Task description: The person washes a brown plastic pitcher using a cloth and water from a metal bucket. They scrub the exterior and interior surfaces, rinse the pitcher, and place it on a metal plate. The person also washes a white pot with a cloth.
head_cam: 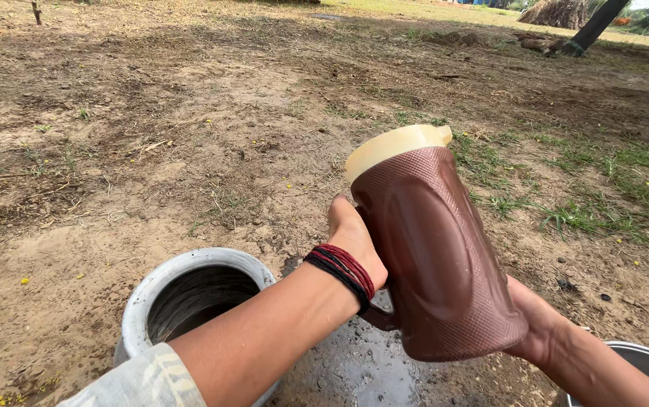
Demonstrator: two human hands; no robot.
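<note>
While I watch through the head camera, both hands are on a brown plastic jug point(434, 256) with a cream-coloured lid point(394, 147), held in the air over bare ground point(151, 136). My left hand point(354, 241) is closed around the jug's handle, on the side of the jug turned toward me — thumb up beside the body, the other fingers hidden behind the handle. On that wrist sit red and black thread bands point(343, 273). My right hand point(539, 324) is under the jug's base, cupping it from the far side; most of its fingers are hidden, so I cannot tell how far they wrap.

Jug tilted, lid end up and leaning away to the left, base down toward the bottom right. Lid on, small spout at its right end.

Below the left forearm stands a grey metal pot point(188, 290), mouth open, dark inside — contents not visible. Just beside it, under the jug, a wet dark patch point(362, 369) on the soil. At the bottom right corner of view, the rim of a second metal vessel point(641, 358) shows behind the right wrist.

Ground: dry dirt, sparse grass toward the right, tree trunks point(599, 26) at the far top right.
</note>
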